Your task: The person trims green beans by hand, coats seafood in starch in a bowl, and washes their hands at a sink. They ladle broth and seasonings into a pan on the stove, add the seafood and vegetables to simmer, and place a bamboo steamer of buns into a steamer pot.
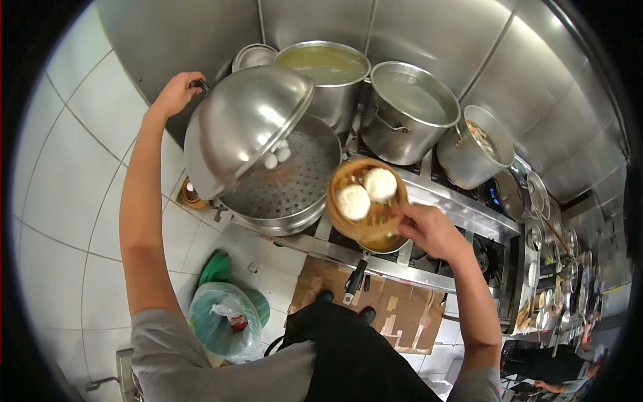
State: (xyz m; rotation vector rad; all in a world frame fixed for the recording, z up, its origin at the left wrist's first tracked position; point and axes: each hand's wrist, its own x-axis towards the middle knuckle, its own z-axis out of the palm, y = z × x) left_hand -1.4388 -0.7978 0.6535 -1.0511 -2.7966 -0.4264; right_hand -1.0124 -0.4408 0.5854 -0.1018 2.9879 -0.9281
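Observation:
My left hand [177, 94] grips the dark handle of a large domed metal lid [251, 117], which is tilted up over a wide steamer pot [288, 221]. Inside the pot, several small white round pieces [276, 158] sit on the perforated steamer tray [295, 184], partly hidden by the lid. Fingers of my right hand [434, 231] are closed on the near right rim of a round bamboo steamer basket [333, 194]. Two pale buns [380, 185] lie in it. The basket is held to the right of the pot, above a frying pan [384, 244].
Two tall stockpots [395, 137] of liquid stand at the back of the stove, with a smaller pot [462, 161] to their right. A pan handle [357, 278] juts over the front edge. Below are a lined bin [224, 328] and cardboard [402, 318]. Another person [546, 362] is at lower right.

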